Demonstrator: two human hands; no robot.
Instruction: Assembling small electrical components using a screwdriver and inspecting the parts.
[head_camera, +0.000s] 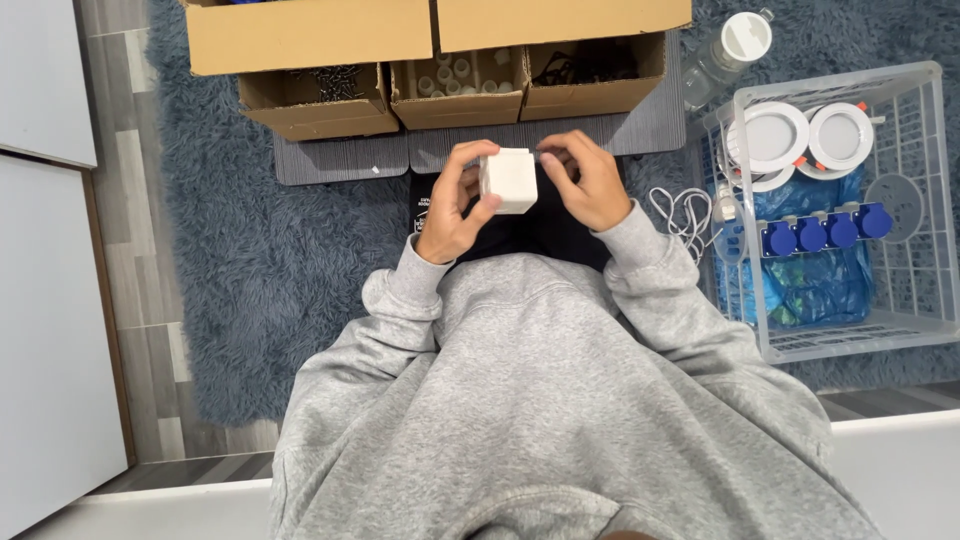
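Observation:
A small white box-shaped part (509, 180) is held up in front of me, over a dark mat. My left hand (455, 205) grips it from the left, thumb on its front face and fingers behind. My right hand (588, 180) sits close on its right side, with thumb and forefinger pinched at the box's upper right edge; whether they hold a small piece is too small to tell. Grey sleeves cover both arms.
Three open cardboard boxes (456, 95) stand ahead, holding dark screws, white cylinders and black parts. A clear wire basket (905, 300) at right holds round white lamps (805, 135) and blue sockets (825, 232). A plastic jar (725, 55) and a white cable (685, 215) lie beside it on the grey shag rug (250, 270).

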